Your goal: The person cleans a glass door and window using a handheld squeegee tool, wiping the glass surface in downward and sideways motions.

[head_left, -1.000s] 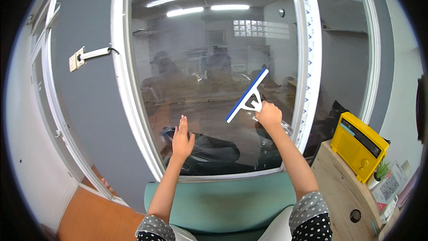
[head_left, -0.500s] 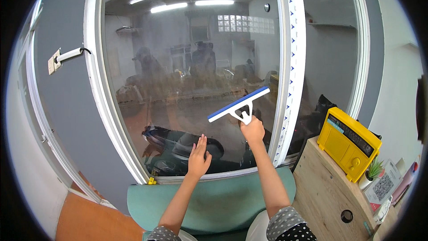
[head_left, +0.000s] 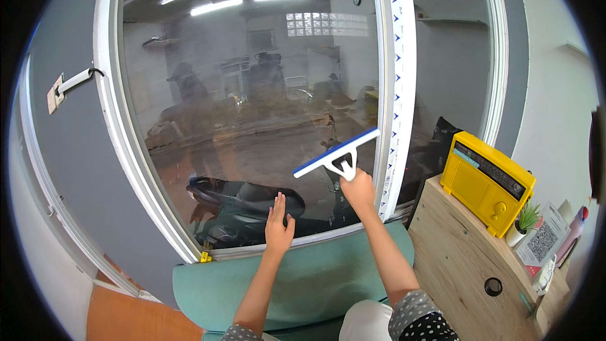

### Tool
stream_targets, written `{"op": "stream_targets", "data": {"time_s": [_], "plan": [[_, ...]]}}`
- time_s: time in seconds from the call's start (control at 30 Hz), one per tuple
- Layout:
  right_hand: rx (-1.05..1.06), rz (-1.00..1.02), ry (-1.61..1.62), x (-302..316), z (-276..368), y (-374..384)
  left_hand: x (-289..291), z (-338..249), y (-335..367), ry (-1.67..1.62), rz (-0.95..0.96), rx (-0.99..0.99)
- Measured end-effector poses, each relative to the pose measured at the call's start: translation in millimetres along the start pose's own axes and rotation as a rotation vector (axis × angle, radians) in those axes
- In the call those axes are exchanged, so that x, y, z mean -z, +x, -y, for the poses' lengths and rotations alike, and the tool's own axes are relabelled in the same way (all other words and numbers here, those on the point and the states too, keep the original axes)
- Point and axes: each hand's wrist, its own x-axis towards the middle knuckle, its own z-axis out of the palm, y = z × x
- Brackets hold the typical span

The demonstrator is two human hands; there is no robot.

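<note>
A white squeegee [head_left: 341, 169] with a blue blade is gripped by its handle in my right hand [head_left: 358, 191]. It lies slanted across the window pane [head_left: 252, 145], its right end higher and close to the white frame. Whether the blade touches the glass I cannot tell. My left hand [head_left: 278, 230] is raised in front of the lower part of the pane, fingers stretched out and holding nothing. Cloudy smears and reflections show on the glass. Behind it, low down, stands a dark motorcycle [head_left: 246, 205].
Below the window is a green padded seat [head_left: 290, 284]. At the right, a wooden counter [head_left: 457, 246] carries a yellow radio [head_left: 486, 180], a small potted plant [head_left: 521, 224] and a printed card stand [head_left: 544, 240]. A white cable cover [head_left: 76, 81] leads to a wall socket at the left.
The view has shifted a little to the right, so the window sits further left. My right hand and the squeegee are slightly nearer the right frame. The left hand remains outstretched.
</note>
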Motion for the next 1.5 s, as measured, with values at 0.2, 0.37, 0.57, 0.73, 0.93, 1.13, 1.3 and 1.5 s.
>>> {"op": "stream_targets", "data": {"time_s": [0.2, 0.37, 0.57, 0.73, 0.93, 1.13, 1.3, 1.5], "plan": [[0.113, -0.05, -0.024, 39.1, 56.9, 66.1, 1.2, -14.3, 20.4, -0.064, -0.037, -0.021], [0.041, -0.053, 0.025, 38.9, 52.6, 77.8, 2.7, -16.5, 34.2, -0.076, -0.067, -0.035], [-0.115, -0.093, 0.255, -6.5, 15.0, 48.5, -3.2, -9.7, 34.5, -0.073, -0.047, -0.034], [-0.185, -0.179, 0.467, -48.3, 4.1, 20.5, -6.2, -9.1, 40.1, -0.046, -0.004, -0.034], [-0.348, -0.148, 0.561, -109.6, -20.6, -40.7, 10.2, -9.2, 38.6, -0.025, -0.011, -0.057], [-0.538, 0.133, 1.01, -97.5, -9.8, -57.5, 31.3, 6.5, 18.9, 0.05, -0.074, -0.039], [-0.776, 0.173, 1.42, -48.5, -19.6, -28.7, 42.0, 7.4, 4.9, 0.038, -0.068, 0.008], [-0.813, 0.114, 1.508, -35.5, -33.9, 8.3, 51.3, 17.4, 1.1, 0.018, -0.103, 0.043]]}}
